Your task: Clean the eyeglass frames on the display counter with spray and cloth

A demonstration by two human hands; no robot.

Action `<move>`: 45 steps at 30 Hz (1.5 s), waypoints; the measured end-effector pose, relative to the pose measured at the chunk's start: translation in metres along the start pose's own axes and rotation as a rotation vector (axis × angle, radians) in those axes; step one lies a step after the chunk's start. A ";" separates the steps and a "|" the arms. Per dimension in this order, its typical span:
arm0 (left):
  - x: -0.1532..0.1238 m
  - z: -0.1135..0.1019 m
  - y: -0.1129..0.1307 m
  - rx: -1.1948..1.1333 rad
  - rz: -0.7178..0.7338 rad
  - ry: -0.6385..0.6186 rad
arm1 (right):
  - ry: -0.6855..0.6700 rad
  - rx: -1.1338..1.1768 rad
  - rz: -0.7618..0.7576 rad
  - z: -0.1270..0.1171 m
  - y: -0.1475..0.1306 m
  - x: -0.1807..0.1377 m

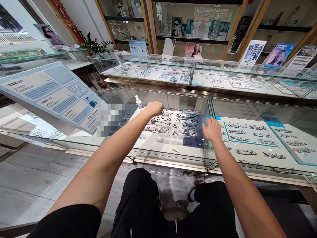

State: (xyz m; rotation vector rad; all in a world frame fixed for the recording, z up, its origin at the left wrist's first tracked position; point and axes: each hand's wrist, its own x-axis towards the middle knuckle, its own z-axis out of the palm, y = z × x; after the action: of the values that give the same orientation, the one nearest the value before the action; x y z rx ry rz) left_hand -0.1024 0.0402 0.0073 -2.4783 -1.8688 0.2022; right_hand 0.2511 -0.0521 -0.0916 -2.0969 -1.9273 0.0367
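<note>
My left hand (155, 108) reaches over the glass display counter with its fingers pinched together at the rearmost pair of eyeglasses (168, 109) in the left column. Part of that frame is hidden behind the fingers. Nearer to me in the same column lie more eyeglasses (158, 130). A second column of eyeglasses (185, 133) lies to the right, partly over a dark blue sheet (194, 141). My right hand (213, 129) rests with fingers spread at the glass top by the seam between two cases, holding nothing. A white spray bottle (139, 101) stands behind my left wrist.
A large tilted blue and white sign (53, 96) stands on the counter at left. The right-hand case (255, 158) holds several eyeglasses. A small gold-coloured piece (175, 150) lies near the front. Another glass counter (148, 61) runs behind, with shelves beyond.
</note>
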 end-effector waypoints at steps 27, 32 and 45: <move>-0.020 -0.019 0.111 -1.587 0.237 0.425 | -0.004 1.222 -0.449 -0.071 -0.064 0.047; -0.008 0.009 0.121 -1.603 0.298 0.473 | -0.047 1.240 -0.439 -0.054 -0.062 0.046; -0.011 0.010 0.118 -1.510 0.418 0.508 | -0.041 1.254 -0.471 -0.059 -0.068 0.040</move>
State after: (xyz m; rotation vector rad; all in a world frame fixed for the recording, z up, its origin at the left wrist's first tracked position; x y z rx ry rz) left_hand 0.0058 -0.0035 -0.0137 -2.9387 -1.2991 -2.3276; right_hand 0.2017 -0.0207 -0.0129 -0.8116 -1.6221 0.9107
